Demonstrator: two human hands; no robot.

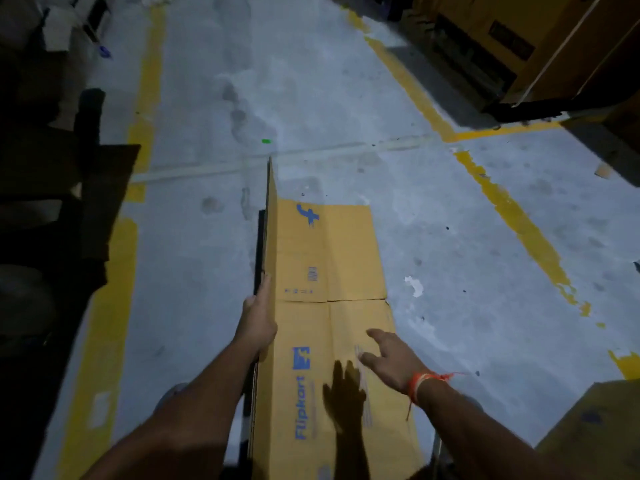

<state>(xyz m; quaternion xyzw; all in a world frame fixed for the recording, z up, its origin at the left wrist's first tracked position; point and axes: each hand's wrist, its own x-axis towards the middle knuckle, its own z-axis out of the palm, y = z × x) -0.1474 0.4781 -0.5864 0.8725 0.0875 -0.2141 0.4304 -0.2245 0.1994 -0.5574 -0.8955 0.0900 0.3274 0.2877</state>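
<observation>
figure: flattened brown corrugated cardboard box with blue printing [329, 258], being handled over a grey concrete floor [311, 81].

the box is lying straight ahead of me and below my hands, its long axis running away from my body. its near end is being cut off by the bottom of the view. its left panel is standing up as a ridge, and the rest is lying flat to the right of that ridge.

my left hand [258, 320] is pressing against the outer face of the ridge about halfway along the box, fingers straight along the edge and curling round nothing that i can see. my right hand [391, 358], with an orange thread [420, 382] tied at its wrist, is hovering over the flat panel near its right edge, fingers spread and holding nothing; it is casting a dark shadow [346, 396] on the card just nearer to me. the left hand is the one in contact, so i judge that any folding is going to turn on the crease between the two hands.

a black strip left of the ridge is too dark to identify. yellow painted lines [516, 216] are running right of the box, and a second brown carton [595, 427] is sitting at the near right, partly out of view.
</observation>
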